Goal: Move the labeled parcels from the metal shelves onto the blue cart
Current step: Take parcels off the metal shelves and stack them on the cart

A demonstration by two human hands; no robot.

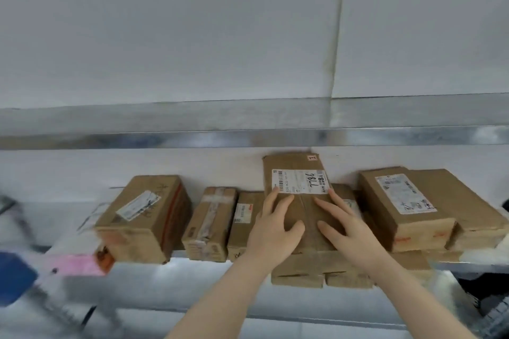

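Labeled parcel [298, 170], on the metal shelf [192, 281] with neighbours [399, 201] at three and nine o'clock, lies under left hand [275, 226] and right hand [348, 231], each grip spread flat, probably to slide it forward.

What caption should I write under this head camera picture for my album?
Left hand and right hand rest flat on a labeled parcel on the metal shelf, more boxes on either side.

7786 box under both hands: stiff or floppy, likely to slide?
Probably stiff: the 7786 box is cardboard with straight edges. Likely slides easily, since it lies on another cardboard box. Flat and wide, so unlikely to tip.
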